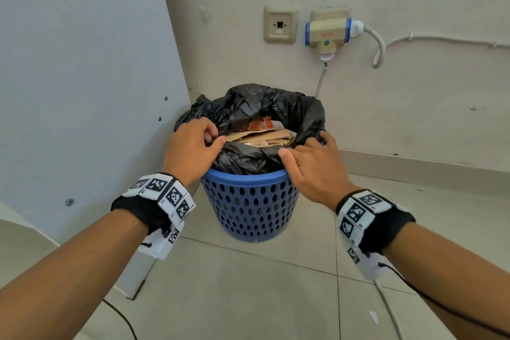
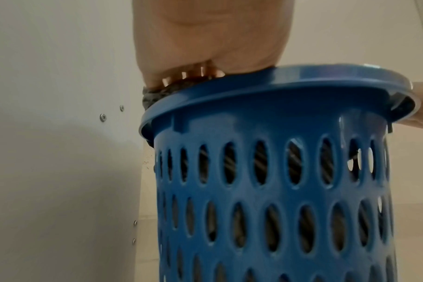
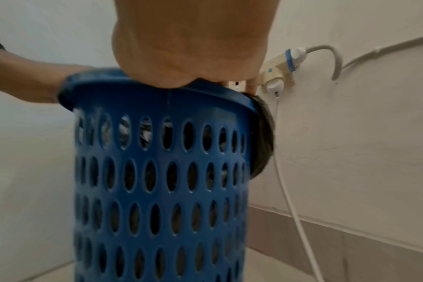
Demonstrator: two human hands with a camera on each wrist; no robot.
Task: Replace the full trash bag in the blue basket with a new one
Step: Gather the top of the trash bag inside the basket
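Observation:
A blue perforated basket (image 1: 248, 210) stands on the tiled floor in a corner, lined with a black trash bag (image 1: 256, 107) stuffed with torn cardboard (image 1: 265, 136). My left hand (image 1: 193, 143) grips the bag's edge at the rim's left side, fingers curled into the plastic. At the right side my right hand (image 1: 309, 157) grips the bag's edge, thumb lying over the front fold. In the left wrist view the basket (image 2: 278, 190) fills the frame, curled fingertips (image 2: 193, 73) pressing black plastic above the rim. The right wrist view shows the basket (image 3: 162, 181) and bag (image 3: 263, 133) draped over its far side.
A grey cabinet panel (image 1: 82, 77) stands close on the basket's left. The wall behind carries a socket plate (image 1: 280, 25) and a plug adapter (image 1: 328, 33) with white cables (image 1: 378, 47) running right and down. A loose cable (image 1: 392, 309) lies on the floor at right.

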